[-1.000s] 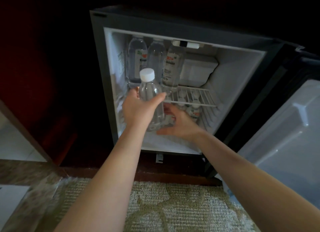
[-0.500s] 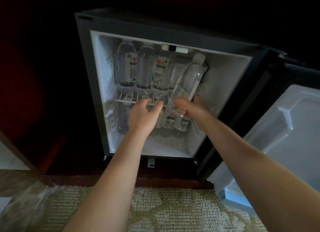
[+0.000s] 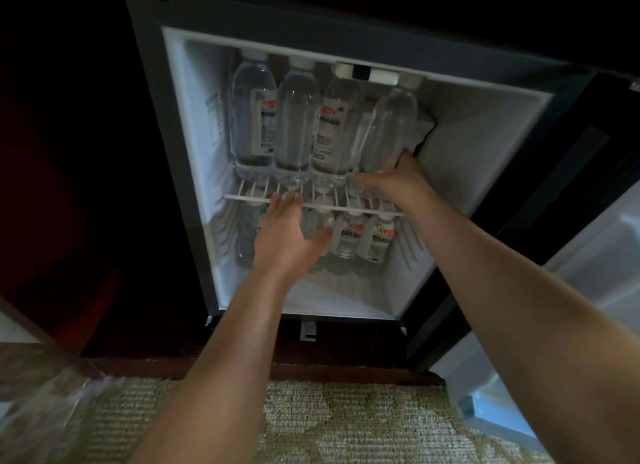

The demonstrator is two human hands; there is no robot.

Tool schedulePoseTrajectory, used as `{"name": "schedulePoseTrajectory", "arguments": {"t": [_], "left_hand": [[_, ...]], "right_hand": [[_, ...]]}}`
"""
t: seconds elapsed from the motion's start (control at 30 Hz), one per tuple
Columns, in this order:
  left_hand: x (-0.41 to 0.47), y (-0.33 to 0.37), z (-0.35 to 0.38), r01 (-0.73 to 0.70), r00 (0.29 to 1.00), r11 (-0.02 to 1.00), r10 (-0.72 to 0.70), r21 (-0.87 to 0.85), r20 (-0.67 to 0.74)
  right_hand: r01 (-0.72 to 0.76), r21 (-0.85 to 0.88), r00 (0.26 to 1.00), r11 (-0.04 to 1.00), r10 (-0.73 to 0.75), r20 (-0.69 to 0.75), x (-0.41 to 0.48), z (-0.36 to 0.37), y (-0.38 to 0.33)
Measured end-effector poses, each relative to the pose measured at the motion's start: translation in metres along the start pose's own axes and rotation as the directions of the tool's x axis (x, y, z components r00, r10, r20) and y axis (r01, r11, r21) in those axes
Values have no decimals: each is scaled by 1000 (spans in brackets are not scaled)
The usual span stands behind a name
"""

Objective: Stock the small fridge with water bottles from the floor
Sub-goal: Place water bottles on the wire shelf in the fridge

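At the right end of the upper wire shelf [image 3: 242,197], the right hand [image 3: 394,183] curled thumb and fingers round the foot of a clear water bottle [image 3: 391,131]. That bottle stood just beside a row of three others [image 3: 294,124] and leaned slightly away from them. The left hand [image 3: 287,235] was spread, fingers straight, holding nothing, with its fingertips at the shelf's front rail; whether they touched it could not be told. Under the shelf, lower bottles [image 3: 349,238] stood on the floor of the fridge [image 3: 485,134], some behind that hand.

Full and capped, the bottle probably weighed a fair amount, with thin walls that would give under a squeeze and a smooth, possibly slippery skin. A low grip steered the foot onto the wires but left the top free to tip; a hold at mid-body looked steadier.

The right hand covered the bottle's base, so whether it sat on the wires was unclear. Caps in the upper row were dim against the fridge ceiling. The door [image 3: 606,255] was cut off at the frame's edge, and a pale blur at the rug's [image 3: 346,422] left corner could not be identified.
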State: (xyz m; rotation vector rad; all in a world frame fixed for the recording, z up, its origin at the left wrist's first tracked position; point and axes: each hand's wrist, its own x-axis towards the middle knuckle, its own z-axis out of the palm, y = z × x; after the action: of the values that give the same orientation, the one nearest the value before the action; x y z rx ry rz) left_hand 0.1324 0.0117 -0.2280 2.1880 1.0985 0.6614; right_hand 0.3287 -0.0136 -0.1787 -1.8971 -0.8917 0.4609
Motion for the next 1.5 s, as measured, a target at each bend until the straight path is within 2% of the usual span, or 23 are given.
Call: {"name": "schedulePoseTrajectory", "arguments": {"t": [0.17, 0.37, 0.5, 0.7, 0.87, 0.97, 1.03, 1.17, 1.27, 1.4, 1.5], "left_hand": [[1, -2, 4, -17, 1000, 996, 17, 87, 3], [-3, -1, 8, 4, 999, 990, -11, 139, 49], [-8, 1, 7, 5, 999, 996, -8, 89, 36], [-17, 10, -3, 36, 999, 999, -37, -16, -14], [-27, 29, -13, 55, 998, 994, -56, -96, -11], [-35, 40, -18, 111, 991, 984, -99, -138, 93], [-42, 45, -22, 149, 975, 977, -119, -154, 189], [-66, 55, -33, 185, 936, 980, -152, -78, 317], [-88, 69, -51, 167, 925, 986, -153, -12, 348], [-122, 85, -86, 136, 931, 988, -152, 72, 330], [-150, 91, -117, 156, 937, 981, -183, 111, 298]], "right_hand": [[-73, -185, 997, 980, 66, -47, 9, 7, -7], [-110, -110, 992, 988, 103, -66, 5, 8, -8], [-118, -64, 991, 991, 113, -72, -1, 10, -9], [-117, -81, 975, 990, 99, -201, -17, 7, -20], [-58, -224, 958, 973, -9, -286, -48, -2, -13], [-59, -291, 971, 955, -13, -239, -75, -6, -13], [-45, -248, 980, 968, -5, -198, -95, -6, -11], [-31, -205, 995, 978, 12, -95, -138, -11, -8], [-18, -245, 999, 969, 8, -45, -170, -19, -14], [-18, -272, 1000, 962, 13, -21, -215, -31, -39], [31, -267, 999, 963, -18, 50, -249, -40, -68]]}}
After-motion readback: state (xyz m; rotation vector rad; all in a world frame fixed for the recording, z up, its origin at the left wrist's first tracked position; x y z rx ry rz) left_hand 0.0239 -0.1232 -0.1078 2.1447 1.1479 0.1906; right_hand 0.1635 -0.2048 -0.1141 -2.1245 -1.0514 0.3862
